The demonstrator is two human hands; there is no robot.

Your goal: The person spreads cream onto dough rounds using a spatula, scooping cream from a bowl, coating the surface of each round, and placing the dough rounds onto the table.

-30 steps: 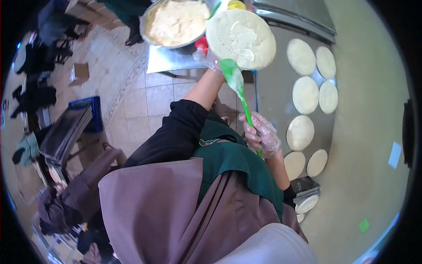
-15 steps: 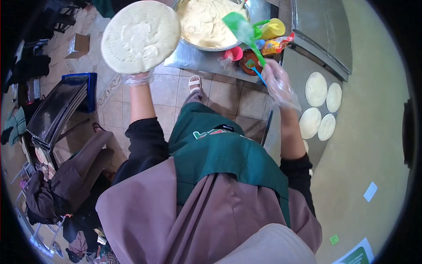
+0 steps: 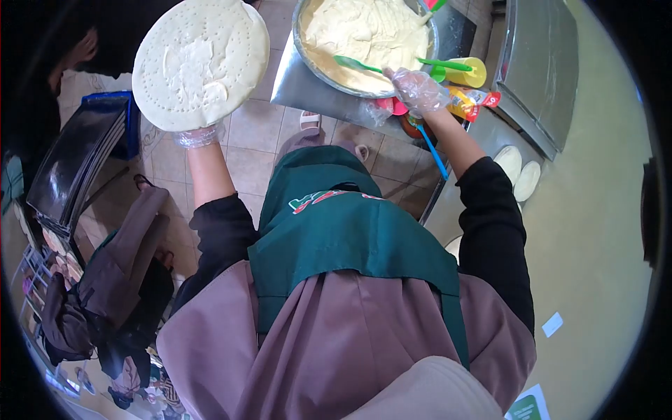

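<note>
On my gloved left hand (image 3: 199,136), mostly hidden beneath it, rests a round flat dough disc (image 3: 201,64) with pricked holes and a pale smear of cream at its middle. My gloved right hand (image 3: 418,91) is closed round the handle of a green spatula (image 3: 358,64), whose blade lies in the pale cream (image 3: 364,31). That cream fills a large metal bowl (image 3: 305,52). Beside the bowl's right side are a yellow cup (image 3: 470,72) and a second green utensil (image 3: 444,64).
The bowl stands on a metal table (image 3: 290,87). Near it are an orange packet (image 3: 467,101) and a blue-handled utensil (image 3: 432,152). More dough discs (image 3: 526,181) lie at the right. Black trays (image 3: 77,164) and a person's legs (image 3: 129,245) are at the left.
The dough disc and my left hand have swung from the upper middle to the upper left. My right hand has risen to the bowl, and the spatula blade has entered the cream.
</note>
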